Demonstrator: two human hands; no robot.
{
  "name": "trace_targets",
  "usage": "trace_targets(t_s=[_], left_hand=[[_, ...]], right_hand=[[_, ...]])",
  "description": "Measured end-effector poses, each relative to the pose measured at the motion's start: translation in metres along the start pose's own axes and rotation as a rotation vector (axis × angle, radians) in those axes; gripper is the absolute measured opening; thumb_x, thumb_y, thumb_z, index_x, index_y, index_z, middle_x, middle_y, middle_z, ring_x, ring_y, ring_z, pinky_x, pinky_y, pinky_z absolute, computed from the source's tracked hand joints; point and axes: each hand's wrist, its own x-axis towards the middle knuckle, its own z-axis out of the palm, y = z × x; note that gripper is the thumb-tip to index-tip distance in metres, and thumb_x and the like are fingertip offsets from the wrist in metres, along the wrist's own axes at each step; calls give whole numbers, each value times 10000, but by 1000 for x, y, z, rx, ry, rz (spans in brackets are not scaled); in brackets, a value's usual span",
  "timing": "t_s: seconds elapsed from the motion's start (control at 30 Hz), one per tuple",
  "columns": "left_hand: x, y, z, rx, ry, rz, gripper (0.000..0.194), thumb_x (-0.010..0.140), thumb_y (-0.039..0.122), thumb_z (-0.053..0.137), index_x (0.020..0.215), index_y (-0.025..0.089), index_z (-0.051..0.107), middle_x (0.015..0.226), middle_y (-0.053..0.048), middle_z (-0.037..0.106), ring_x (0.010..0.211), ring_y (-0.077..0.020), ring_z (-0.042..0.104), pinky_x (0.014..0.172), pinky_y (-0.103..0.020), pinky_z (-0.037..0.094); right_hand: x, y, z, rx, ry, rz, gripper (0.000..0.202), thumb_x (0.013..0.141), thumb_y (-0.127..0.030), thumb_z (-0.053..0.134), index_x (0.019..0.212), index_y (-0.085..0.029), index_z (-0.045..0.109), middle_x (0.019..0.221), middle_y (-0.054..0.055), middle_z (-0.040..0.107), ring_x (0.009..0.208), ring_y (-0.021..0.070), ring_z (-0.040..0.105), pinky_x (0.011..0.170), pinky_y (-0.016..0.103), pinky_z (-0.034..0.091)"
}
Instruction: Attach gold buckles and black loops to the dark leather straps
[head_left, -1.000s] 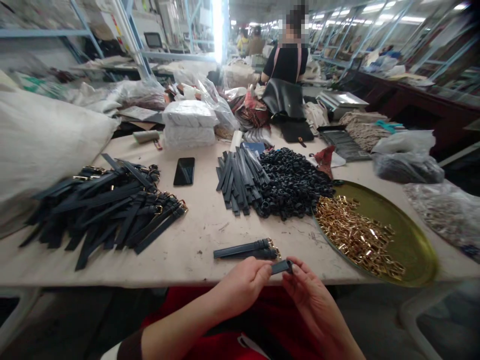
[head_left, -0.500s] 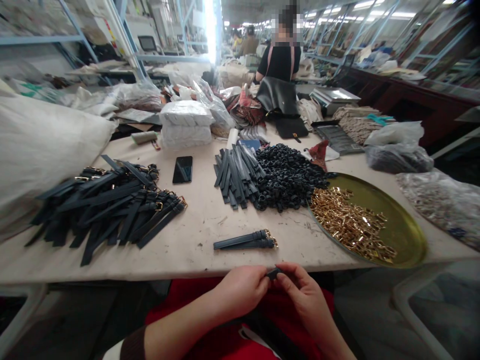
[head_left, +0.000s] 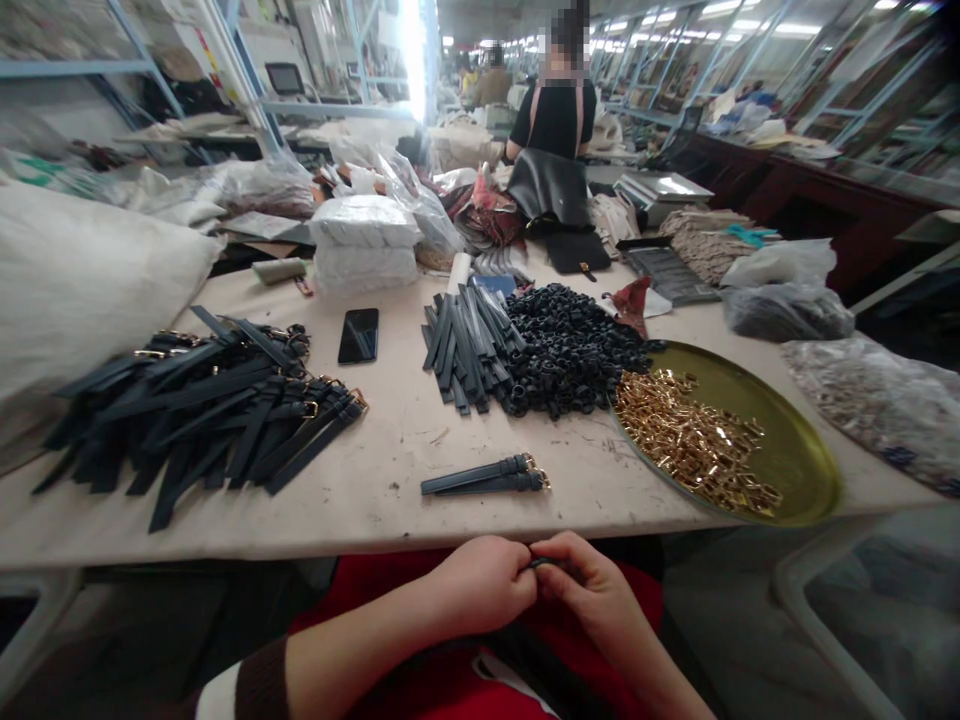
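Observation:
In front of the table edge, above my red-clad lap, both hands meet at a small dark leather strap piece [head_left: 538, 563]. My left hand [head_left: 487, 580] is closed around one end, its fingertips mostly hidden. Thumb and fingers of my right hand [head_left: 581, 580] pinch the other end. Just beyond them on the table lie a few dark straps with gold buckles [head_left: 484, 476], stacked together. Most of the held piece is covered by my fingers.
Buckled straps [head_left: 217, 410] are heaped at left, beside a phone [head_left: 358, 335]. Plain strips [head_left: 465, 350] and small black loops [head_left: 570, 350] lie mid-table. A round brass-coloured tray [head_left: 802, 450] holds gold buckles [head_left: 697, 440]. A person [head_left: 555, 120] stands beyond the table.
My hands have closed in tighter around the strap piece, and less of it shows now. The view has shifted slightly; the table things are unmoved.

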Motion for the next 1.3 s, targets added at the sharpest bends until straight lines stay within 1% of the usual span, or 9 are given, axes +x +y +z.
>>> trace_targets(t_s=[0.13, 0.2, 0.4, 0.57, 0.87, 0.93, 1.03, 1.17, 1.3], left_hand=[[-2, -2, -6, -468, -206, -29, 250, 788, 261, 321, 789, 150, 545, 596, 5, 559, 463, -94, 498, 467, -194, 393], [-4, -1, -12, -565, -286, -36, 203, 786, 255, 346, 811, 154, 521, 583, 30, 530, 442, -75, 481, 463, -183, 395], [3, 3, -4, -627, -172, -124, 205, 776, 252, 334, 795, 151, 511, 489, 62, 439, 356, -57, 358, 350, -155, 276], [14, 4, 9, -654, -99, -214, 171, 738, 242, 362, 722, 155, 508, 434, 72, 404, 337, -58, 315, 327, -159, 229], [33, 10, 28, -782, 126, -100, 248, 800, 326, 351, 650, 156, 452, 433, 79, 331, 389, -56, 282, 383, -183, 207], [34, 12, 27, -819, 105, -94, 212, 790, 311, 363, 649, 164, 422, 442, 78, 346, 389, -54, 285, 385, -186, 211], [32, 18, 20, -930, 6, -127, 122, 732, 224, 392, 804, 147, 453, 445, 84, 390, 364, -53, 302, 383, -183, 221], [32, 24, 15, -1079, 32, -201, 500, 699, 199, 379, 1190, 140, 303, 432, 107, 376, 345, -61, 280, 370, -176, 190], [35, 23, 17, -1155, 14, -218, 548, 688, 234, 399, 1218, 151, 285, 438, 107, 351, 356, -59, 276, 374, -173, 172]], right_hand=[[5, 3, -7, 430, 34, 207, 238, 655, -341, 690, 812, -179, 615, 586, -35, 582, 495, 78, 504, 489, 192, 407], [6, 1, -9, 561, 115, 256, 250, 636, -330, 712, 809, -177, 615, 611, -36, 589, 492, 63, 507, 484, 174, 421], [5, 0, 7, 725, 287, 189, 272, 613, -355, 723, 789, -175, 618, 575, -60, 529, 494, 65, 479, 465, 170, 433], [8, 10, 10, 670, 461, 123, 238, 665, -374, 665, 840, -216, 634, 629, -52, 567, 535, 86, 487, 496, 196, 429], [18, 8, 19, 648, 464, 127, 340, 739, -444, 540, 954, -196, 628, 743, 1, 637, 693, 159, 565, 630, 271, 450], [17, 9, 19, 606, 446, 131, 367, 736, -450, 547, 972, -175, 610, 789, 20, 645, 732, 173, 571, 665, 284, 450], [16, 10, 14, 559, 456, 100, 326, 716, -434, 586, 919, -178, 592, 740, 6, 631, 678, 161, 561, 615, 265, 445], [15, 11, 14, 516, 401, 54, 248, 715, -408, 601, 839, -198, 559, 656, -28, 585, 603, 135, 532, 544, 230, 422], [12, 11, 14, 354, 322, 47, 296, 723, -453, 569, 856, -189, 557, 657, -15, 584, 599, 144, 523, 553, 242, 419]])
